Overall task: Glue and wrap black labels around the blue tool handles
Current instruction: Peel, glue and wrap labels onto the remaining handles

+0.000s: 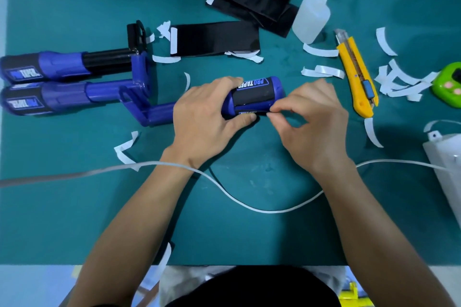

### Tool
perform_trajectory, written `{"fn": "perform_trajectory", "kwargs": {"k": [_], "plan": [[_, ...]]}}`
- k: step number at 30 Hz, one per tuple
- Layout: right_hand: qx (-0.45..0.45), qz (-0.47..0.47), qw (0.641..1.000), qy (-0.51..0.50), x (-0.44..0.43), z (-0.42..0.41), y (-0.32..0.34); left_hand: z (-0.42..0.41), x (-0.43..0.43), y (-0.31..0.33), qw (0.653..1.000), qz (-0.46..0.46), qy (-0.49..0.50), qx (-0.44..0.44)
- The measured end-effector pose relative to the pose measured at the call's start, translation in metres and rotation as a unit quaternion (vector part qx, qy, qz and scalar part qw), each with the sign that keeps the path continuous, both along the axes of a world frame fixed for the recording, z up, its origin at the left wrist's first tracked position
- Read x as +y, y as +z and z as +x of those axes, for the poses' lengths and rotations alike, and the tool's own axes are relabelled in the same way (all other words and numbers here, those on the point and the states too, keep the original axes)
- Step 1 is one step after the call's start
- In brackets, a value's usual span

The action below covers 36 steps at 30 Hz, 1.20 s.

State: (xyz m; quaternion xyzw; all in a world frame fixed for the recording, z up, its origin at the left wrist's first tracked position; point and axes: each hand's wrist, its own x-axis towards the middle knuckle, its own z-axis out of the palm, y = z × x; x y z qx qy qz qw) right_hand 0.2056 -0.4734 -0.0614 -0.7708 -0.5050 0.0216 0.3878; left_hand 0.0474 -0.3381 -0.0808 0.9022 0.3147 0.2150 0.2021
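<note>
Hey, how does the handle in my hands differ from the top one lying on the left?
The held handle is gripped by the left hand, with the right hand pinching its label edge; the top left handle lies untouched on the mat. The held handle's butt end points right; the top left handle's points left. Both are blue with a black PRO TAPER label.

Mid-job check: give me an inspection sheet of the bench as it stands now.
Surface: teal mat.
Job's things: blue tool handle on its side, black label around it; two labelled tools at left; spare black labels and glue bottle farther back.
Clutter: white backing strips scattered; yellow utility knife; green object at right edge.
Hands: left hand grips the handle; right hand pinches the label's edge.
Cables: white cable loops across the mat by both wrists.
Surroundings: white box at right edge.
</note>
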Motion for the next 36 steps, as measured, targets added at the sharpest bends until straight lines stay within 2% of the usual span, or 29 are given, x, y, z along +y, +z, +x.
{"fn": "perform_trajectory", "kwargs": {"k": [10, 22, 36], "plan": [[0.044, 0.071, 0.996, -0.015, 0.010, -0.009, -0.011, 0.002, -0.001, -0.003, 1.000, 0.004, 0.016, 0.002], [0.092, 0.071, 0.993, -0.021, 0.013, -0.016, -0.016, 0.003, -0.002, -0.003, 0.999, -0.008, 0.032, 0.004], [0.083, 0.059, 0.994, -0.043, 0.011, -0.017, -0.010, 0.001, -0.003, -0.004, 1.000, 0.004, 0.013, -0.013]]}}
